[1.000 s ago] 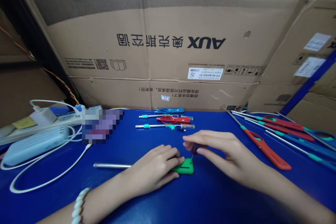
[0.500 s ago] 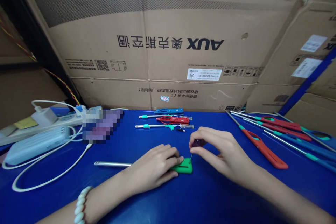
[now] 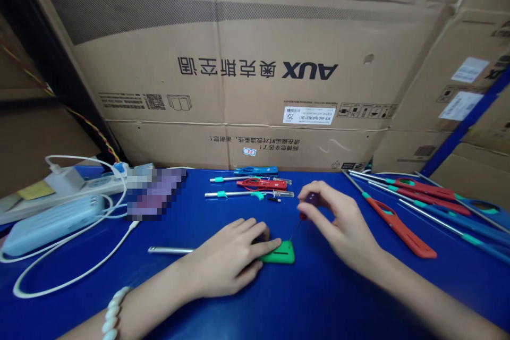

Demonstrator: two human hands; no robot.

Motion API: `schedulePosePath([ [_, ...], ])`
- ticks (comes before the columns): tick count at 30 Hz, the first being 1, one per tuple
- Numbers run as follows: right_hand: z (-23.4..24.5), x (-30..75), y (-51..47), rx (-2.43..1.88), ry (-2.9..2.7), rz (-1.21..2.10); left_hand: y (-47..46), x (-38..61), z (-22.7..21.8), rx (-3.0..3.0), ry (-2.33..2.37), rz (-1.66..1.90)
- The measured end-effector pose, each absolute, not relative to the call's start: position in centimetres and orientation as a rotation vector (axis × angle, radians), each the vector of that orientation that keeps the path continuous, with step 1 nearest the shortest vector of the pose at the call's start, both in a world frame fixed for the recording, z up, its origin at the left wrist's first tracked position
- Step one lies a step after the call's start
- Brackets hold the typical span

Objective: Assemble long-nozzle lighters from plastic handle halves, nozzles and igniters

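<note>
Pressed against the table under my left hand (image 3: 231,257) is a long-nosed lighter with a green handle (image 3: 281,256). Its metal tube (image 3: 171,250) sticks out to the left, and the middle of the lighter is hidden by the hand. My left thumb and fingers close around the handle, with the index finger laid on top. My right hand (image 3: 340,218) pinches a small screwdriver (image 3: 313,200) by its dark handle. The thin shaft slants down to the left, its tip at the handle's right end; whether it touches cannot be made out.
Behind lie blue (image 3: 258,170) and red (image 3: 265,185) lighter parts with metal tubes. Several assembled lighters (image 3: 398,226) lie at the right. A power bank (image 3: 53,223), white cable (image 3: 71,289) and blurred-out phone (image 3: 157,194) are at left. Cardboard (image 3: 255,26) walls the back.
My right hand has moved slightly right and up, and the screwdriver leans over more. The green lighter has shifted a little to the right, and my left index finger is straighter.
</note>
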State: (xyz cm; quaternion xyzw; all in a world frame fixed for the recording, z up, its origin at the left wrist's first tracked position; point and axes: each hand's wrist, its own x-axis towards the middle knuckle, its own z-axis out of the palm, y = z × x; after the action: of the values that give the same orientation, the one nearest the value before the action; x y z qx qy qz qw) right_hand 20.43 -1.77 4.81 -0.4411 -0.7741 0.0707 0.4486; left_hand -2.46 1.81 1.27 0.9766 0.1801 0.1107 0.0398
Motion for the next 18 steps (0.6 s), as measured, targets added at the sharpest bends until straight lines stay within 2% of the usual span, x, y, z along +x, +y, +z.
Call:
schedulePosePath([
  [5, 5.2, 20.2, -2.3, -1.086, -1.988, -0.021, 2.0, -2.4, 0.9, 2.971, 0.545, 0.352],
  [10, 3.8, 19.4, -2.4, -1.247, -2.453, 0.003, 2.3, -2.5, 1.0, 2.780, 0.672, 0.674],
  [14, 1.9, 18.3, -2.4, -1.165, -2.712, -0.104, 2.5, -2.9, 1.6, 2.682, 0.743, 0.990],
  [18, 0.9, 17.6, -2.4, -1.175, -2.762, -0.208, 2.5, -3.2, 1.7, 2.665, 0.755, 1.059],
])
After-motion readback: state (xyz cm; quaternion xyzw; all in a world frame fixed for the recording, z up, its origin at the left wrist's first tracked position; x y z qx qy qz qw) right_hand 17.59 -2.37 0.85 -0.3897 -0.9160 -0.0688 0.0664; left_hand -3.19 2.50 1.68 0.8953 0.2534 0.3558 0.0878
